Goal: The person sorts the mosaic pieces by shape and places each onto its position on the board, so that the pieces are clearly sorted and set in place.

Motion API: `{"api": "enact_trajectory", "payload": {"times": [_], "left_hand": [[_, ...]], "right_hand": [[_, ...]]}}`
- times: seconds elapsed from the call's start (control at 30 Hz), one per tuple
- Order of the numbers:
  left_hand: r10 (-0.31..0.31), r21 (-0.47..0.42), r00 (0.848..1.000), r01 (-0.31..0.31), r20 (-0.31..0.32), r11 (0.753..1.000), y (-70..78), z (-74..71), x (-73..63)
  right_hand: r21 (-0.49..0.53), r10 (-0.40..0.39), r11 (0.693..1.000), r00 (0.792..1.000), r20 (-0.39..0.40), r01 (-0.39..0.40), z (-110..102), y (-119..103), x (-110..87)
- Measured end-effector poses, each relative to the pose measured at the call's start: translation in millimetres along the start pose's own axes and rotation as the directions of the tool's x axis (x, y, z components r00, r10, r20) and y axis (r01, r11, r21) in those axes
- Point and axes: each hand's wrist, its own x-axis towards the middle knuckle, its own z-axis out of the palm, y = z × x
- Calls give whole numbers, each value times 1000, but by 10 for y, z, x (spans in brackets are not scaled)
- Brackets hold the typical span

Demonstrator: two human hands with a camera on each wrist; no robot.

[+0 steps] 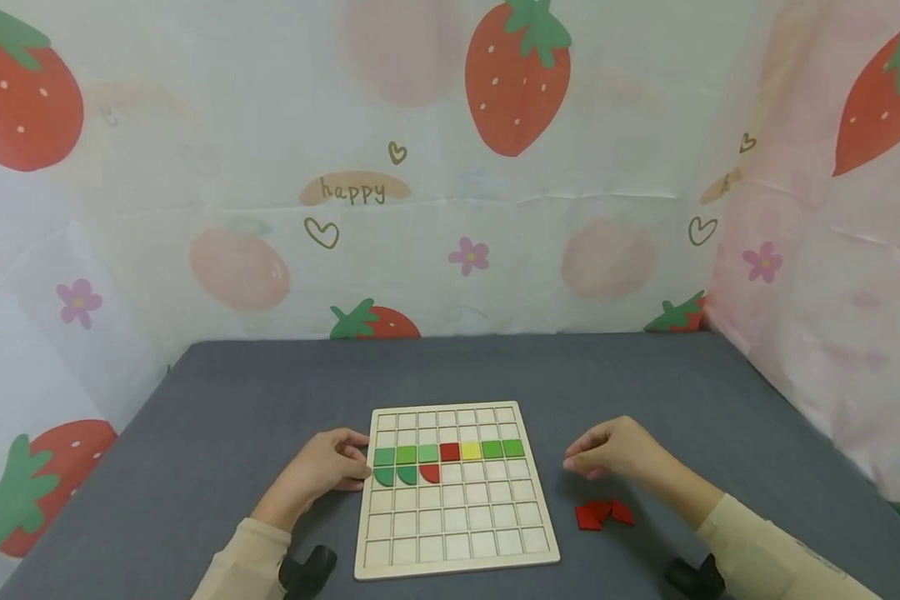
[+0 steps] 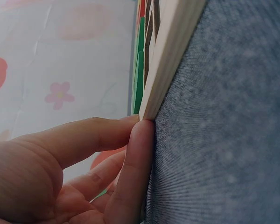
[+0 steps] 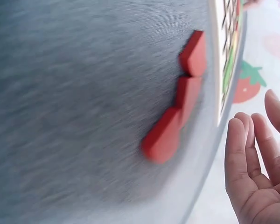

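Note:
A pale wooden grid board [image 1: 456,521] lies flat on the dark grey cloth. One row holds green squares, a red square [image 1: 449,452] and a yellow square [image 1: 470,451]. Below that row sit two green quarter-circle tiles and a red quarter-circle tile [image 1: 430,473]. My left hand [image 1: 327,464] pinches the board's left edge between thumb and finger, seen close in the left wrist view. To the right of the board, my right hand [image 1: 613,447] hovers with nothing in its loosely bent fingers. Nearer to me than this hand lie loose red tiles [image 3: 162,140], touching one another.
A grey cloth [image 1: 270,375] covers the table. Behind and at both sides hangs a white curtain [image 1: 435,275] with strawberry prints. Black straps with small devices [image 1: 309,571] sit at both wrists, over beige sleeves.

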Motion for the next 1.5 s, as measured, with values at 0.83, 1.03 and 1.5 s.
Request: {"api": "enact_trajectory", "payload": {"times": [0.83,1.03,1.5], "left_hand": [[-2,2,1000,2,0,1000,-9,-1,11],[-4,-4,1000,4,-1,1000,-1,-1,3],[2,-2,1000,-2,-7,1000,12,2,-17]], "right_hand": [[13,105,994,989,104,-107,-300,562,-152],[40,18,999,984,179,-25,-317,615,-177],[20,-60,998,981,186,57,-272,575,-201]]}}
